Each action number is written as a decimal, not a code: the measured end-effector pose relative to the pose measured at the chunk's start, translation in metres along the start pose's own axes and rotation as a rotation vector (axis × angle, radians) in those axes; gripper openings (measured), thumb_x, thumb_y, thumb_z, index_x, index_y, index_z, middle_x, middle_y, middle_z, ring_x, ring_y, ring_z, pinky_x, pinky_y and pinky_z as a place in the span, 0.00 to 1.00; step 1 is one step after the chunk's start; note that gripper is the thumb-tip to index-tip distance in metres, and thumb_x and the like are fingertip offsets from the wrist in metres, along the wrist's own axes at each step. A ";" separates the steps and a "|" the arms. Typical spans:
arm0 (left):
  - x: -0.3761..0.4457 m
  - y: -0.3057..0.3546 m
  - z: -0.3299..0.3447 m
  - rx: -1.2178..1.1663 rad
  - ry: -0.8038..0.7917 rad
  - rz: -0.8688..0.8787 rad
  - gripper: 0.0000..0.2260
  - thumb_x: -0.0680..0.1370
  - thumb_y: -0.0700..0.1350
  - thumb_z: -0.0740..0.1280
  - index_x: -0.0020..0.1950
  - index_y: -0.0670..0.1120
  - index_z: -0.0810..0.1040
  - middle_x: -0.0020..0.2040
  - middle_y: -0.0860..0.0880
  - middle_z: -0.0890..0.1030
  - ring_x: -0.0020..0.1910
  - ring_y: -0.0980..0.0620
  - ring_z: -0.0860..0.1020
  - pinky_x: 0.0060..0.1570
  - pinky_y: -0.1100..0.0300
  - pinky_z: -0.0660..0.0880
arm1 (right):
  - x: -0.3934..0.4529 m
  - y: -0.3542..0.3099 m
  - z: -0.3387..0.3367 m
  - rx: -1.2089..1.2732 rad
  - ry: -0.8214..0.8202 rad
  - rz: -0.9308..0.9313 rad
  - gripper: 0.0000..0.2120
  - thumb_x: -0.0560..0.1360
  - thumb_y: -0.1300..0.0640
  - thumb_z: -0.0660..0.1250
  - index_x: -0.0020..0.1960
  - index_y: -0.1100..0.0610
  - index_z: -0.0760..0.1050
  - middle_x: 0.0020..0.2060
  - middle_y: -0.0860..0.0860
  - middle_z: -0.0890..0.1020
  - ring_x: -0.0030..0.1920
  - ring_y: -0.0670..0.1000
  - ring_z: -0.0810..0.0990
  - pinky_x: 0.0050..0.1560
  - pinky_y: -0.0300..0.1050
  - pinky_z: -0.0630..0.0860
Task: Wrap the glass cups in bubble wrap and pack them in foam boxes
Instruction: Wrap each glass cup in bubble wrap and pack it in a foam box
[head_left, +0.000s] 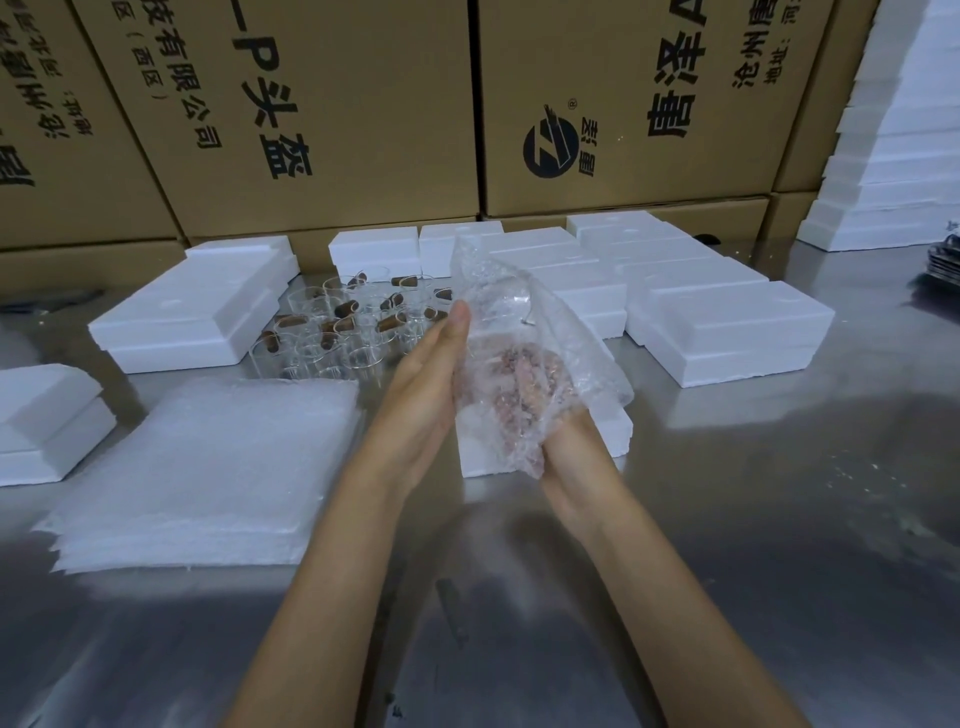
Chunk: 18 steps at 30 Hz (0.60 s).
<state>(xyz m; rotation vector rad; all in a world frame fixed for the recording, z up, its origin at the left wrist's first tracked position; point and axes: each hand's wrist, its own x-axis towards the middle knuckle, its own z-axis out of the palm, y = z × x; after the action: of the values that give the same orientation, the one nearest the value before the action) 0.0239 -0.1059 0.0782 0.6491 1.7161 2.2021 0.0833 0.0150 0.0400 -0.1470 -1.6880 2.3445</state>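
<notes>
Bubble wrap (524, 332) bundle between hands: left (426, 384) flat, right (550, 415) cupping.

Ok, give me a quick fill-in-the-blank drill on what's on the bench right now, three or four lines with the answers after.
1. Both hands hold a clear sheet of ____ wrap above the steel table.
2. The left hand presses the sheet with ____ fingers.
3. The unwrapped clear glass cups stand on the table with ____ handles.
4. The flat white foam boxes lie in front of stacked ____ cartons.

Answers: bubble; straight; brown; cardboard
</notes>
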 end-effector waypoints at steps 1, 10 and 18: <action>0.000 0.000 0.000 -0.004 0.036 0.013 0.27 0.80 0.60 0.63 0.74 0.46 0.71 0.67 0.47 0.80 0.67 0.49 0.78 0.71 0.44 0.70 | 0.001 0.001 -0.004 0.001 -0.003 -0.010 0.11 0.81 0.57 0.60 0.55 0.57 0.80 0.49 0.61 0.84 0.53 0.59 0.84 0.54 0.58 0.82; 0.004 -0.004 -0.006 0.030 0.261 0.041 0.07 0.81 0.40 0.67 0.44 0.48 0.79 0.49 0.47 0.84 0.52 0.47 0.83 0.60 0.48 0.78 | 0.004 -0.006 -0.008 0.144 -0.069 -0.003 0.08 0.78 0.62 0.59 0.47 0.52 0.74 0.31 0.47 0.73 0.27 0.45 0.63 0.25 0.37 0.56; 0.002 -0.005 -0.002 0.100 0.161 0.025 0.12 0.75 0.31 0.70 0.56 0.42 0.79 0.54 0.46 0.84 0.57 0.46 0.82 0.60 0.52 0.79 | 0.003 -0.007 -0.011 0.059 -0.107 -0.033 0.08 0.82 0.60 0.59 0.44 0.54 0.70 0.30 0.49 0.68 0.28 0.46 0.61 0.28 0.42 0.53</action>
<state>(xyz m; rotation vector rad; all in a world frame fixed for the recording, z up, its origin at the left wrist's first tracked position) 0.0207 -0.1057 0.0734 0.5320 1.9168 2.2523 0.0837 0.0280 0.0434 0.0170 -1.6531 2.4133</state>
